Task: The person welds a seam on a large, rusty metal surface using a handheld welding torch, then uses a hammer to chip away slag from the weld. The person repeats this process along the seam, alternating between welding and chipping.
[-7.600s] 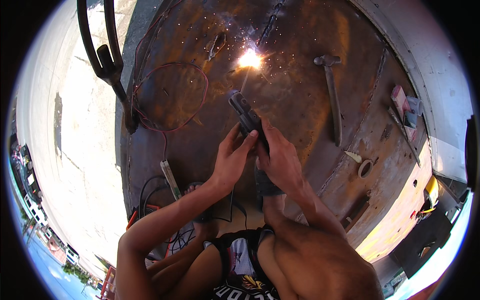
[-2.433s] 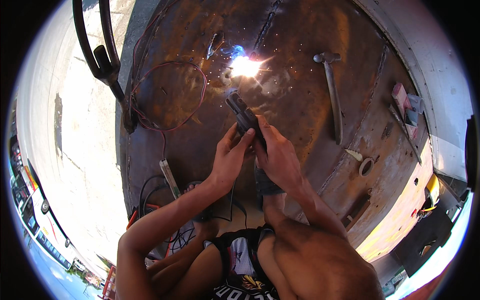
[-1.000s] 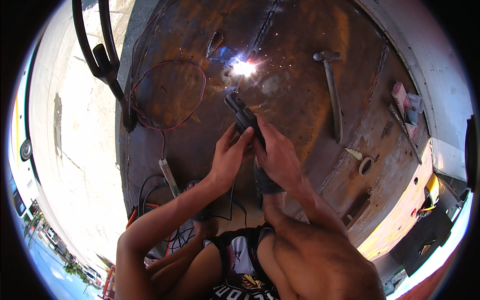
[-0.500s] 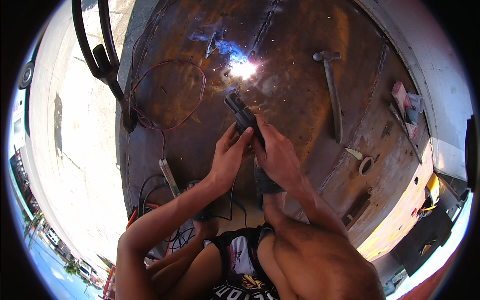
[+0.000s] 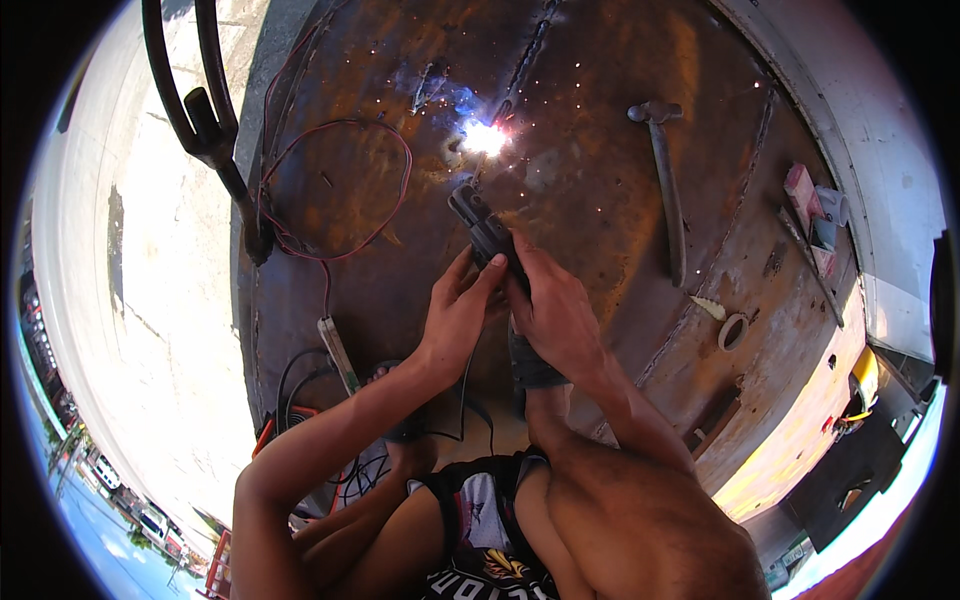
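Both my hands are closed on a black welding electrode holder, which points away from me. My left hand steadies it from the left side with thumb and fingers. On the right, my right hand wraps round its handle. A thin electrode reaches from the jaw of the holder to a bright white arc on the rusty steel plate. Sparks and bluish smoke surround the arc, and its glare hides the contact point. A weld seam runs onward beyond it.
A hammer lies right of the arc. Red-black cable loops at left, by a dark forked metal bar. Farther right are a tape-like ring and a pink box. Black cables tangle near my left leg.
The smoke above the arc has thinned and its glow is slightly smaller. The sparks are scattered differently. My hands and the electrode holder have hardly moved.
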Action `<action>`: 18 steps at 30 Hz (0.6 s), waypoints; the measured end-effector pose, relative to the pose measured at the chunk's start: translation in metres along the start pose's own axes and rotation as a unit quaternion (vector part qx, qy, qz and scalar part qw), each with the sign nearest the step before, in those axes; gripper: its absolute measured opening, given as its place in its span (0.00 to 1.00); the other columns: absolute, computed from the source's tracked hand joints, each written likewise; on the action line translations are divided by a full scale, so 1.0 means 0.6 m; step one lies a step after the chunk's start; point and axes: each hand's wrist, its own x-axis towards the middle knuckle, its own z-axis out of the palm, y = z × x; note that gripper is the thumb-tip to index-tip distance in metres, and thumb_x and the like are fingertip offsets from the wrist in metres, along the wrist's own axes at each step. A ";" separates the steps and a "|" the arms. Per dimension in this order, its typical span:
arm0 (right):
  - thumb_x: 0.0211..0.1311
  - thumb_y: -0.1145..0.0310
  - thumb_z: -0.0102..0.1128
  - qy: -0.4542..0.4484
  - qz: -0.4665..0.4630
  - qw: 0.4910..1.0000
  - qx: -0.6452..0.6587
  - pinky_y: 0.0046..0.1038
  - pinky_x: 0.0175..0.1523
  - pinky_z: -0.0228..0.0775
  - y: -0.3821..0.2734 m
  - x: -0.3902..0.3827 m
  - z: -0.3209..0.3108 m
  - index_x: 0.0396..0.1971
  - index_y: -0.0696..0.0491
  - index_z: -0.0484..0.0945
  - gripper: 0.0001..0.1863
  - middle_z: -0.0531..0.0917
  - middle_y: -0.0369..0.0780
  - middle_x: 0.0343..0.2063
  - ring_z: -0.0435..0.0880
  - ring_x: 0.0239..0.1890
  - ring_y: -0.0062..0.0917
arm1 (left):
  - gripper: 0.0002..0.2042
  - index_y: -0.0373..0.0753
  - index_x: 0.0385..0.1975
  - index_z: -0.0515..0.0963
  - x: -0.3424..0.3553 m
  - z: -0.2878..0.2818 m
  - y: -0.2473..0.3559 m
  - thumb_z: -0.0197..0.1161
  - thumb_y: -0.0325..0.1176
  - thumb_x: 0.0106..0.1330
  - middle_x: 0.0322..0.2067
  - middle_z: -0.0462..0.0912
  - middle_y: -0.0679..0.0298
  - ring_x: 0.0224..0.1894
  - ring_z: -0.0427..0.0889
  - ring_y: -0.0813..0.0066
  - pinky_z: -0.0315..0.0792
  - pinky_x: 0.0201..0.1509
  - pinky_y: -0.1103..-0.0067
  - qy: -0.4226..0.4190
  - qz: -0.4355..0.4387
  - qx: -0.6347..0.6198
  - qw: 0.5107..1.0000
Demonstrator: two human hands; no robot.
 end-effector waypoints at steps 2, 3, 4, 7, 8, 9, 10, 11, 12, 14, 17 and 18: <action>0.70 0.68 0.58 -0.013 0.027 1.000 0.006 0.45 0.44 0.77 -0.008 0.001 -0.003 0.66 0.62 0.66 0.27 0.82 0.53 0.46 0.85 0.42 0.52 | 0.18 0.41 0.65 0.70 0.000 -0.003 -0.001 0.55 0.38 0.79 0.52 0.80 0.66 0.52 0.83 0.74 0.78 0.56 0.75 0.001 -0.001 0.001 1.000; 0.70 0.70 0.58 -0.018 0.041 0.999 0.008 0.44 0.45 0.76 -0.012 0.001 -0.005 0.66 0.62 0.67 0.27 0.82 0.52 0.46 0.85 0.43 0.51 | 0.18 0.41 0.65 0.70 0.000 -0.002 0.000 0.55 0.38 0.79 0.52 0.80 0.66 0.52 0.83 0.74 0.78 0.56 0.75 0.001 -0.002 0.001 1.000; 0.71 0.68 0.58 -0.012 0.027 1.000 0.004 0.46 0.44 0.77 -0.008 0.001 -0.004 0.66 0.61 0.67 0.27 0.82 0.52 0.45 0.85 0.42 0.52 | 0.18 0.41 0.65 0.70 0.001 -0.001 0.000 0.55 0.38 0.79 0.52 0.80 0.66 0.52 0.83 0.74 0.78 0.56 0.75 0.001 -0.003 0.002 1.000; 0.71 0.65 0.58 0.002 -0.002 1.000 -0.001 0.50 0.41 0.77 0.002 -0.001 0.002 0.67 0.60 0.66 0.28 0.81 0.52 0.45 0.85 0.39 0.54 | 0.18 0.41 0.65 0.70 0.000 0.000 0.001 0.55 0.38 0.79 0.52 0.80 0.66 0.52 0.83 0.75 0.78 0.55 0.75 0.003 -0.005 0.003 1.000; 0.71 0.65 0.58 0.004 -0.003 1.000 0.001 0.50 0.41 0.77 0.002 -0.002 0.002 0.67 0.60 0.66 0.28 0.81 0.52 0.45 0.85 0.39 0.54 | 0.18 0.41 0.65 0.70 0.000 0.000 0.001 0.55 0.38 0.79 0.52 0.80 0.66 0.52 0.83 0.75 0.78 0.55 0.75 0.003 -0.005 0.002 1.000; 0.71 0.64 0.58 0.006 -0.005 1.000 0.002 0.50 0.40 0.76 0.002 -0.002 0.002 0.67 0.60 0.65 0.28 0.81 0.52 0.45 0.85 0.38 0.54 | 0.18 0.41 0.65 0.70 0.000 0.000 0.000 0.55 0.38 0.79 0.52 0.80 0.67 0.52 0.83 0.75 0.78 0.55 0.75 0.002 -0.005 0.001 1.000; 0.71 0.64 0.58 0.001 0.002 1.000 -0.003 0.49 0.40 0.77 0.001 -0.002 0.001 0.67 0.60 0.65 0.28 0.81 0.52 0.45 0.85 0.38 0.54 | 0.18 0.41 0.65 0.70 0.000 0.000 0.000 0.55 0.38 0.79 0.52 0.80 0.67 0.52 0.83 0.75 0.78 0.55 0.75 0.002 -0.005 0.000 1.000; 0.71 0.64 0.58 -0.004 0.008 1.000 -0.009 0.49 0.40 0.77 0.000 -0.002 0.000 0.67 0.60 0.66 0.28 0.81 0.52 0.45 0.85 0.38 0.54 | 0.18 0.41 0.65 0.70 0.000 0.000 -0.001 0.55 0.38 0.79 0.52 0.80 0.67 0.52 0.83 0.75 0.78 0.55 0.76 0.002 -0.004 -0.001 1.000; 0.71 0.64 0.58 -0.010 0.014 1.000 -0.014 0.49 0.40 0.77 -0.002 0.000 0.000 0.67 0.60 0.66 0.28 0.81 0.52 0.45 0.85 0.38 0.54 | 0.18 0.41 0.64 0.70 0.000 0.000 0.000 0.55 0.38 0.79 0.52 0.80 0.67 0.51 0.83 0.75 0.78 0.55 0.76 0.004 -0.003 -0.002 1.000; 0.71 0.64 0.58 -0.024 0.029 0.999 -0.011 0.49 0.40 0.77 -0.006 0.002 -0.002 0.67 0.60 0.66 0.28 0.81 0.52 0.45 0.85 0.38 0.54 | 0.18 0.42 0.64 0.70 0.000 -0.004 0.001 0.56 0.38 0.79 0.52 0.80 0.67 0.51 0.83 0.76 0.78 0.55 0.76 -0.002 -0.007 0.000 1.000; 0.71 0.64 0.58 -0.023 0.028 0.999 -0.021 0.49 0.40 0.77 -0.005 0.001 -0.002 0.68 0.59 0.65 0.29 0.81 0.52 0.45 0.85 0.38 0.54 | 0.22 0.39 0.66 0.68 -0.001 -0.002 0.000 0.59 0.37 0.77 0.52 0.80 0.63 0.51 0.82 0.76 0.78 0.55 0.77 0.005 0.004 -0.009 1.000; 0.71 0.64 0.58 -0.019 0.024 0.999 -0.025 0.50 0.40 0.78 -0.001 -0.001 0.001 0.68 0.59 0.64 0.30 0.81 0.53 0.45 0.85 0.38 0.54 | 0.23 0.37 0.67 0.68 -0.003 0.001 0.002 0.61 0.37 0.76 0.52 0.81 0.61 0.51 0.81 0.76 0.79 0.55 0.77 0.011 0.010 -0.013 1.000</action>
